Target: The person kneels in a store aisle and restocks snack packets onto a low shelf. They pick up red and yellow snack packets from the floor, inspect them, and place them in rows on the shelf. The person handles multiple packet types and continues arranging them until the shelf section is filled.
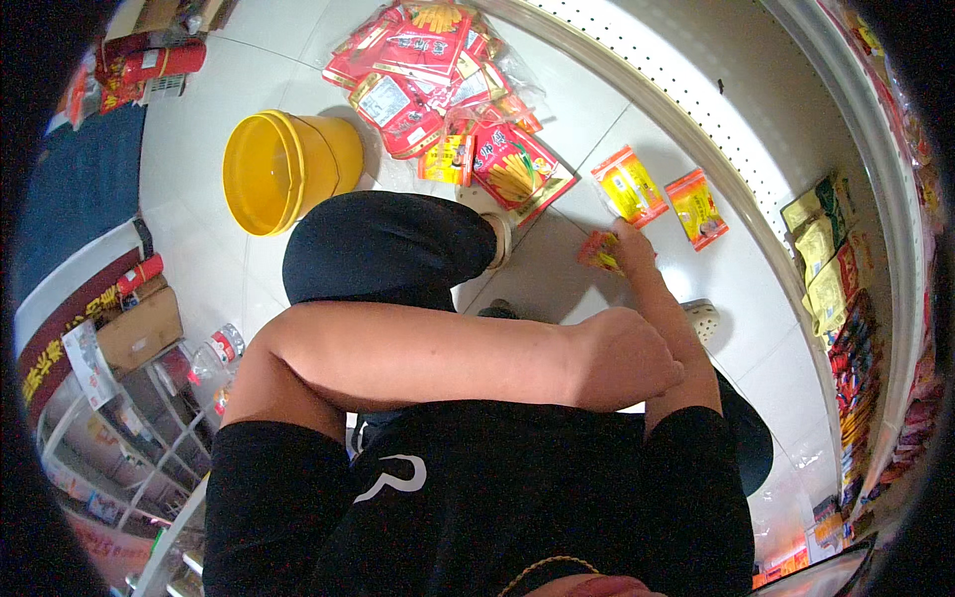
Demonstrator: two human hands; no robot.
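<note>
My left hand (630, 362) is curled closed, its forearm crossing in front of my chest, and rests against my right forearm. Further forward, my right hand (634, 250) has its fingers bent over a small red-and-yellow snack packet (597, 252), partly hidden by the hand. Its fingertips reach the lower edge of an orange-and-yellow packet (630, 186) on the floor. A similar packet (697, 209) lies to the right. Large red snack bags (418, 48) are heaped in clear plastic ahead, with one red bag (518, 168) and a small yellow packet (448, 159) at the near side.
A yellow plastic bucket (328, 160) lies tipped on the tiled floor at left. The metal edge of a store shelf (716, 160) curves along the right, with packaged goods on it. A cardboard box (140, 332) and plastic bottles (216, 358) are at far left. My knees and clog-type shoes are close by.
</note>
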